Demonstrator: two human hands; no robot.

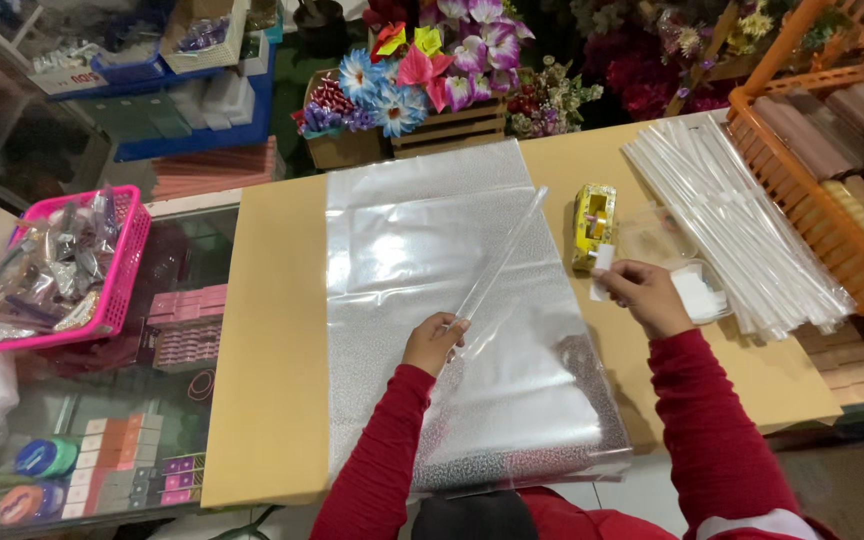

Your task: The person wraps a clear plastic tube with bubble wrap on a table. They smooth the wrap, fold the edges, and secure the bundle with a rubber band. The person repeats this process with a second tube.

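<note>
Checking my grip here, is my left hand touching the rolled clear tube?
Touching. The head view shows the left hand closed around the lower end of the rolled clear tube, fingers wrapped over it above the plastic sheet.

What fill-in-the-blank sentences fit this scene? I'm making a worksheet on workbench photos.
1. The left hand holds a clear rolled ____ over the plastic sheet.
2. The right hand pulls tape from a ____ dispenser.
3. The basket on the glass counter is ____.

Missing words: tube; yellow; pink
</note>
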